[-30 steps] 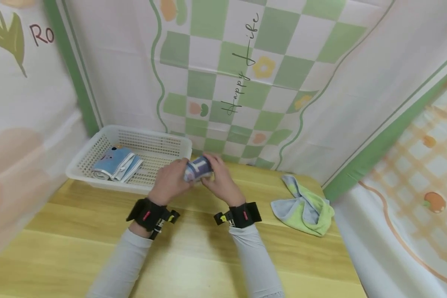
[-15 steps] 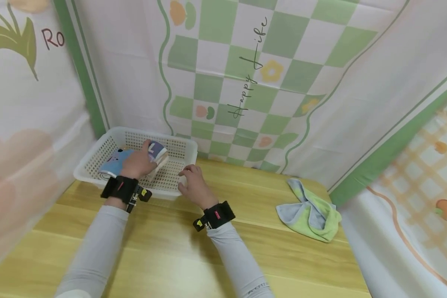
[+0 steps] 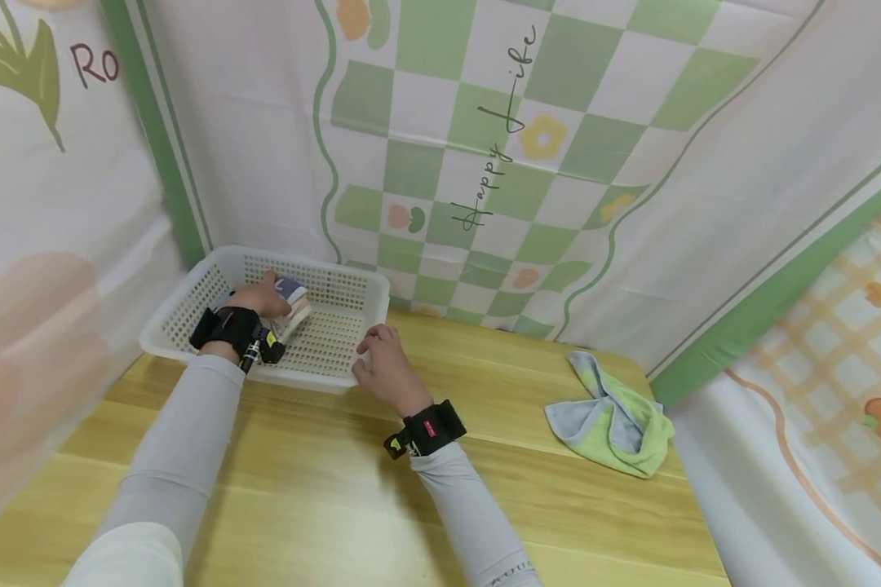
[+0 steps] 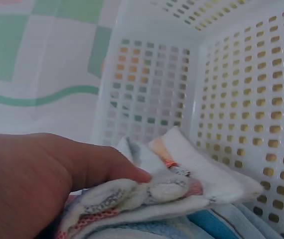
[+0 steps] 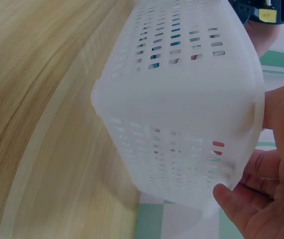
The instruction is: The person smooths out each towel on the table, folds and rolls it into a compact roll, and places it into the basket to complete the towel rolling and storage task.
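Inside the white plastic basket [image 3: 338, 338], my left hand [image 3: 257, 300] holds a folded towel [image 3: 294, 295] with purple and white parts. In the left wrist view, the thumb presses on the towel's folded layers [image 4: 207, 184]; the other fingers are hidden. Blue folded cloth [image 4: 207, 219] shows beneath it, mostly covered by the hand in the head view. At the basket's right end, my right hand [image 3: 391, 371] grips the rim. The right wrist view has its thumb [image 5: 231, 201] against the outer wall and the fingers reaching behind the rim.
A green and grey cloth [image 3: 613, 416] lies crumpled at the right of the wooden table [image 3: 323, 489]. Behind the basket hangs a green-checked curtain [image 3: 477, 163], with more printed curtain at both sides.
The left hand has carried the folded towel from between both hands leftward into the basket, onto the blue cloth. My right hand has let go of the towel and moved to the basket's right rim.
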Available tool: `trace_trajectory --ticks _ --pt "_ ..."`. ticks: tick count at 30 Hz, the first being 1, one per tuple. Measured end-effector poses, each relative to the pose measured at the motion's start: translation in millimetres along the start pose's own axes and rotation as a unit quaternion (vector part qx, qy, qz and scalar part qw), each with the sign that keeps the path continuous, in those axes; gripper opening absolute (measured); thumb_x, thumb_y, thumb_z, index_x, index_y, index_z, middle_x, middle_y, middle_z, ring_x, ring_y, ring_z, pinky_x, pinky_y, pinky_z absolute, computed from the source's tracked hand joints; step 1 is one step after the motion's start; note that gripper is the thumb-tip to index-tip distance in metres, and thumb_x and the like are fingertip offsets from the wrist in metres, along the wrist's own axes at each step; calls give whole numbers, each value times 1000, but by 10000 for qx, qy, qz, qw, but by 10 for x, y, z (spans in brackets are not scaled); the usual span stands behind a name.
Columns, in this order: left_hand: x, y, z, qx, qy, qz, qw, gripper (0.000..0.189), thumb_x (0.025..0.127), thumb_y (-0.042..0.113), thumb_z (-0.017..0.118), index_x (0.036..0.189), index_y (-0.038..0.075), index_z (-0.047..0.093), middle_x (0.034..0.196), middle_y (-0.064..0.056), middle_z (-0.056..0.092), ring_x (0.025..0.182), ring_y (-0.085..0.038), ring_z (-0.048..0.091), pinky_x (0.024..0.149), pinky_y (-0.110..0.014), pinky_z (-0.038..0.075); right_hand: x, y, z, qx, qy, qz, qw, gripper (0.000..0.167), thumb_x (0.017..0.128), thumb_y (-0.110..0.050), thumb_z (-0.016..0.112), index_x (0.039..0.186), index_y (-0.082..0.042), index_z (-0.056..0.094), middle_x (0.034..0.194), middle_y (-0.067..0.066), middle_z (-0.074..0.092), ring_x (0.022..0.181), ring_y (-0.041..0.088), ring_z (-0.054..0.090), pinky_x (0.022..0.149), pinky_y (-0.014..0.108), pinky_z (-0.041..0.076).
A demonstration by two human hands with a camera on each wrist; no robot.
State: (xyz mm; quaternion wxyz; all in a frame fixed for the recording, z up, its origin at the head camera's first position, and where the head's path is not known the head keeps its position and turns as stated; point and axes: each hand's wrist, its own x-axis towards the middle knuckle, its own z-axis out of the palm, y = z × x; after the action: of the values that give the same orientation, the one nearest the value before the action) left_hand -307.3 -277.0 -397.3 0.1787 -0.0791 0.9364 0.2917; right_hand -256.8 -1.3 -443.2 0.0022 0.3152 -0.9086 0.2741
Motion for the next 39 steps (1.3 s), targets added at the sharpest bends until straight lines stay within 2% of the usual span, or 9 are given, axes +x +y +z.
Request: trace_trajectory --ticks 3,5,8,15,20,24,30,33,39 --pt "41 -19 -5 -17 -52 -103 9999 84 96 22 47 160 -3 0 138 -39 44 71 -28 49 70 -42 44 -9 2 0 10 -4 5 10000 19 97 -12 56 107 1 66 131 12 51 127 26 39 108 37 42" --pt "67 -31 14 54 -79 -181 9998 83 98 22 48 159 -5 0 148 -42 32 96 -43 55 83 -50 47 -12 1 -2 16 10 5 10000 18 98 -12 56 107 0 66 131 12 51 127 26 39 107 36 42" --pt "95 -55 48 374 -177 -302 9987 82 98 24 49 157 -11 5 153 -45 20 126 -57 40 101 -63 42 -7 0 -4 36 33 2 10000 18 97 -11 56 107 1 66 130 12 51 126 27 39 107 37 42" --pt "153 -122 129 768 -185 -570 9952 89 90 24 59 155 -15 11 148 -48 22 108 -50 46 85 -52 44 -2 -3 7 -26 35 7 10000 19 97 -12 57 108 0 66 129 12 52 126 26 39 106 36 42" --pt "167 -133 153 811 -374 -638 9940 101 92 30 66 157 -13 2 155 -48 6 140 -65 18 111 -70 31 -6 -2 8 -37 -1 22 10000 19 97 -12 57 108 1 66 129 12 51 124 26 39 105 35 42" --pt "115 -78 133 926 -411 -640 9928 96 93 38 64 156 -12 13 155 -47 11 140 -63 21 112 -71 30 -3 4 7 -76 -17 41 10000 19 98 -13 58 109 1 65 129 11 50 123 25 38 104 34 42" --pt "-186 91 64 898 654 283 9934 63 97 36 59 130 -17 54 120 -41 57 102 -50 61 85 -55 54 -13 57 -60 -49 -102 -98 9999 27 100 -16 59 116 4 67 131 14 50 125 28 40 105 36 41" --pt "-342 215 79 556 1367 886 9851 54 98 30 58 126 -16 57 111 -37 63 85 -42 64 71 -50 55 -47 130 -122 240 -73 -185 9995 32 102 -18 59 122 5 64 134 16 50 127 29 43 107 39 42" --pt "-638 567 327 -386 2179 1898 9566 48 101 20 56 139 -10 53 129 -33 60 110 -46 62 89 -58 52 -348 418 -385 732 570 -157 9956 34 99 -14 61 127 5 61 136 20 50 129 34 47 108 48 43"
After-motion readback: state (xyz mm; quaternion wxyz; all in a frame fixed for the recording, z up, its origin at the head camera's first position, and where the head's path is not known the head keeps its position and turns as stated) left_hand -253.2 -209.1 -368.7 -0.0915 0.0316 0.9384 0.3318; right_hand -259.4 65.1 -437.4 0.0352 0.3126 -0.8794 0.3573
